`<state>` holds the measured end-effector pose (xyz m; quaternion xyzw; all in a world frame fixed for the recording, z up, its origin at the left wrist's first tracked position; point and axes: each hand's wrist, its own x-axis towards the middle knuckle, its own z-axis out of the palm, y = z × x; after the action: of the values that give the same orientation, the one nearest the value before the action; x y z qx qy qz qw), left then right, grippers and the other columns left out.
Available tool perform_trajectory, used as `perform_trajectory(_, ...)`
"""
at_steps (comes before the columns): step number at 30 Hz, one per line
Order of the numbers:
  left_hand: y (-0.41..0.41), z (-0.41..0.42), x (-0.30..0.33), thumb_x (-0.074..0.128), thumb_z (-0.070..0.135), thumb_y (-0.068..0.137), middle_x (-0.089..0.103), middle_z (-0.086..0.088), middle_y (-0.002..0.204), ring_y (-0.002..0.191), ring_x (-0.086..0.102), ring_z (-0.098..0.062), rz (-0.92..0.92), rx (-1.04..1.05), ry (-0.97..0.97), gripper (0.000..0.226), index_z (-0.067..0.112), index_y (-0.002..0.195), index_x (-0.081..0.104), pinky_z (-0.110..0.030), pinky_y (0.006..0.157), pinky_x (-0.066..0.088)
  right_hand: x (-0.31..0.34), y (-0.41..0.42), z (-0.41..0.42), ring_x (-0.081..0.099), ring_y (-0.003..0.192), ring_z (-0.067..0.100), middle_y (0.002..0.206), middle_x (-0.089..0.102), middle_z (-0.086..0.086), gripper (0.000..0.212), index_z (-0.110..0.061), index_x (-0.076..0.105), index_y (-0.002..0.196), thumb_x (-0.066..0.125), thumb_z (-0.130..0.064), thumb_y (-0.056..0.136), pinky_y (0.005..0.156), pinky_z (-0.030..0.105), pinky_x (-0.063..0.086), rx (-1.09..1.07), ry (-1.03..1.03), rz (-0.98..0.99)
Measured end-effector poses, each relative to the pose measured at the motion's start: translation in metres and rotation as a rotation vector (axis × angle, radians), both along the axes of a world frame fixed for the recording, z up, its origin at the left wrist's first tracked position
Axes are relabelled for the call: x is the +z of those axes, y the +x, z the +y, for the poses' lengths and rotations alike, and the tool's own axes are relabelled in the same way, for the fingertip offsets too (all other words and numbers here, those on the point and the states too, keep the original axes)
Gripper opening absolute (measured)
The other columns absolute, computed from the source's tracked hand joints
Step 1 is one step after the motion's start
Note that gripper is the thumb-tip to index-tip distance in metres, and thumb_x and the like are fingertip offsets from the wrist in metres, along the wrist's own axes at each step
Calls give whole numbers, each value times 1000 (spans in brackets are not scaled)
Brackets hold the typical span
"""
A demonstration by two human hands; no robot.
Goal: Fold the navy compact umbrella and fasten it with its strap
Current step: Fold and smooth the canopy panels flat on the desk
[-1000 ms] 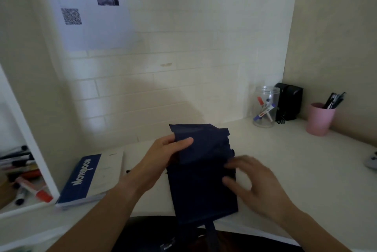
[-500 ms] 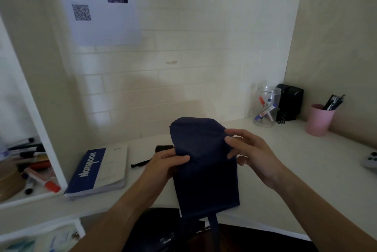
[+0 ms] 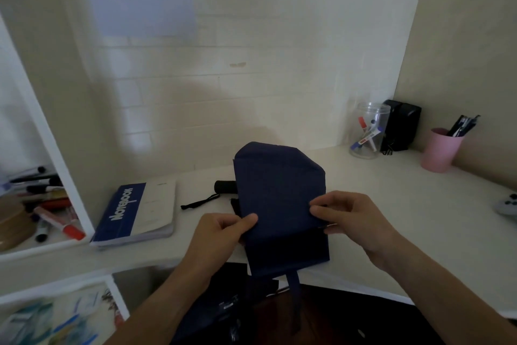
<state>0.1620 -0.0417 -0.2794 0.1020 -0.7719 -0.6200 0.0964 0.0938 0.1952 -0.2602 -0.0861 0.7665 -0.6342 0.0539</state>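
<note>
- the white desk (image 3: 391,205) is being used as the work surface, and the navy umbrella (image 3: 279,199) is being held at its near edge in the middle of the view, its canopy cloth flattened into a broad panel with a flap turned over at the far end.
- the folding step is judged to be in hand: the cloth is being squared and pleated, and nothing is being fastened yet.
- the left hand (image 3: 223,235) is being kept pinched on the panel's left edge, thumb on top.
- the right hand (image 3: 352,219) is being kept pinched on the right edge, fingers curled close on the cloth.
- the black handle (image 3: 225,187) is being left showing behind the panel's left side, with a thin black wrist cord (image 3: 200,201) lying on the desk beside the blue notebook (image 3: 134,213).
- a navy strap (image 3: 293,297) is being left hanging loose below the near edge; the next move is judged to call for rolling the panel tight around the shaft, then carrying this strap round it.
- against the frame half a second earlier, both hands are being seen lower on the panel and level with each other, the right hand having come down from the far top corner.
</note>
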Motion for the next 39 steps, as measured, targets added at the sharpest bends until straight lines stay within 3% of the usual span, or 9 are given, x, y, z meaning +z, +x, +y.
perform_trajectory(12, 6, -3, -15, 85, 45, 77, 75, 4, 64, 60, 70, -8, -118, 41, -375, 34, 18, 65, 69, -27, 62, 59, -22, 6, 6, 71, 88, 32, 96, 73, 20, 19, -19, 79, 86, 84, -5, 75, 87, 41, 61, -44, 217, -16)
perform_trajectory(15, -1, 0, -5, 74, 57, 82, 60, 7, 58, 58, 58, -8, 80, 168, -626, 46, 21, 62, 54, -27, 59, 48, -27, 7, 6, 71, 86, 33, 90, 72, 17, 20, -24, 79, 83, 86, -8, 72, 87, 43, 58, -33, 280, 16)
perform_trajectory(19, -27, 5, 4, 56, 44, 98, 67, 3, 107, 104, 59, -16, 597, 40, -1002, 25, 23, 96, 69, -32, 91, 50, -31, 6, 6, 69, 79, 28, 73, 67, 6, 20, -25, 79, 82, 87, -9, 71, 82, 39, 56, 10, 320, 30)
perform_trajectory(22, -46, 7, -11, 38, 49, 104, 35, -4, 165, 155, 25, -24, 460, -250, -1359, 50, 32, 150, 49, -43, 127, 21, -31, 4, 9, 70, 82, 33, 72, 71, 12, 21, -24, 79, 82, 87, -7, 71, 81, 40, 55, 17, 355, 38)
perform_trajectory(26, -47, 0, -41, 19, 65, 103, -5, 4, 173, 159, -7, -17, 215, -440, -1464, 63, 44, 161, 7, -42, 129, 1, -30, 6, 17, 71, 81, 24, 79, 76, 10, 15, -23, 78, 85, 86, -16, 74, 84, 34, 54, 33, 435, 37)
perform_trajectory(29, -48, -2, -50, 15, 66, 102, -7, 6, 173, 159, -8, -16, 218, -449, -1461, 62, 47, 161, 6, -42, 129, 3, -26, 4, 11, 63, 88, 3, 97, 65, -12, 7, -34, 73, 92, 73, -35, 85, 81, 24, 51, -99, 618, 456)
perform_trajectory(32, -51, -2, -53, 16, 66, 102, -5, 6, 173, 159, -6, -16, 239, -458, -1459, 61, 48, 160, 7, -43, 129, 6, -22, -3, -7, 59, 104, 5, 113, 65, -14, 17, -30, 69, 110, 57, -26, 98, 90, 22, 47, 101, 595, 811)
perform_trajectory(35, -51, -6, -56, 14, 67, 102, -6, 6, 173, 159, -6, -14, 244, -470, -1444, 61, 48, 159, 4, -42, 129, 5, -35, -21, -16, 49, 132, 9, 144, 55, -9, 36, -28, 56, 136, 43, -33, 103, 109, 29, 42, 324, 855, 834)
perform_trajectory(39, -54, -15, -56, 15, 74, 99, -1, 5, 173, 159, -2, -12, 242, -456, -1434, 73, 41, 162, -3, -35, 128, -3, -55, -38, -3, 9, 153, 4, 166, 14, -12, 71, -32, 14, 159, 22, -64, 97, 126, 29, 9, 464, 1122, 695)
